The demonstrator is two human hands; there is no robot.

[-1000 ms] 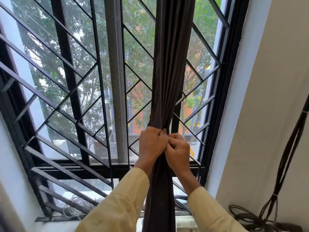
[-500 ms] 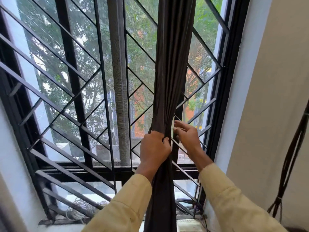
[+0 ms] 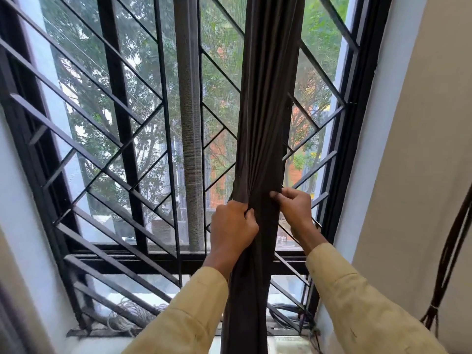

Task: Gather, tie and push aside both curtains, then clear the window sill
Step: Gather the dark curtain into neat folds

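A dark brown curtain (image 3: 268,103) hangs gathered into a narrow bunch in front of the window, right of centre. My left hand (image 3: 231,228) grips the bunch from the left at about sill height, fingers curled round the folds. My right hand (image 3: 293,208) is on the bunch's right side, slightly higher, with its fingertips pinching the outer folds. Below my hands the curtain drops straight down between my two yellow sleeves. The window sill (image 3: 84,333) shows at the bottom left. A second curtain is barely visible as a dark edge at the far left.
A black metal grille (image 3: 107,154) with diagonal bars covers the window behind the curtain. Coiled wire (image 3: 127,315) lies on the sill at the lower left, and dark cables (image 3: 286,318) sit at the sill's right end. More cables (image 3: 449,264) hang down the beige wall on the right.
My right hand let go of the bunch, opened beside it, then came back and pinched the right-hand folds. My left hand kept its grip throughout. The view drifted slightly left.
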